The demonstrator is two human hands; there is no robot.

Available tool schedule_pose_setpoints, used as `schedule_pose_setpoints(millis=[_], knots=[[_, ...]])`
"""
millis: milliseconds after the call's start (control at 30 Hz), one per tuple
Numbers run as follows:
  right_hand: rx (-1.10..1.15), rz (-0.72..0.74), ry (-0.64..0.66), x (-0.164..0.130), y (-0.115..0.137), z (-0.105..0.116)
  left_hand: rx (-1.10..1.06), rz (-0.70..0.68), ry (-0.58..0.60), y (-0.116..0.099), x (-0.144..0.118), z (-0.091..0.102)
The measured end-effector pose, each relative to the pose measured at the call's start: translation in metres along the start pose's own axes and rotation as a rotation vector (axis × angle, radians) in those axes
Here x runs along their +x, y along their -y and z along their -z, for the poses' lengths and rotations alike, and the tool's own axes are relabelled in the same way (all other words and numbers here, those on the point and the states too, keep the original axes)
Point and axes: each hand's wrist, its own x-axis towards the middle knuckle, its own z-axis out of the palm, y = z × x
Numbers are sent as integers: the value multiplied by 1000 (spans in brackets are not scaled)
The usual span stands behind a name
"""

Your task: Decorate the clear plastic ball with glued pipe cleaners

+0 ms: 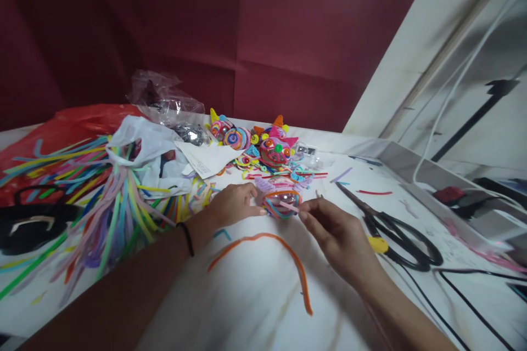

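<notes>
Fingers of the right hand (pixel 337 233) pinch a pink pipe cleaner (pixel 288 206); the left hand (pixel 233 204), fingers loosely curled, steadies the clear dome (pixel 282 203) (light, probably brittle, best held by its rim).

A single head-worn camera looks forward and steeply down from close above the white table (pixel 255 290), tilted so the maroon backdrop (pixel 206 27) fills twelve o'clock, the pipe-cleaner pile (pixel 82 186) sits at nine, the scissors (pixel 391 227) at three, and both forearms enter from six.
</notes>
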Motion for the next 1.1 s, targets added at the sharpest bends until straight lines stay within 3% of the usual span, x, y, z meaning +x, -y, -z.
schedule_pose_setpoints(millis=[200,533,767,933,1100], knots=[[-306,362,-51,3,-11,-7,-16,-52,-66,2,2,-13],[-451,566,-98,13,-12,-17,-107,-66,-131,3,3,-18],[-520,608,-171,8,-16,-22,-285,-49,-127,9,5,-11],[-551,580,-167,7,-15,-26,-317,-76,-19,12,6,-5],[-572,581,-164,8,-16,-31,-306,-36,-40,6,5,-3]])
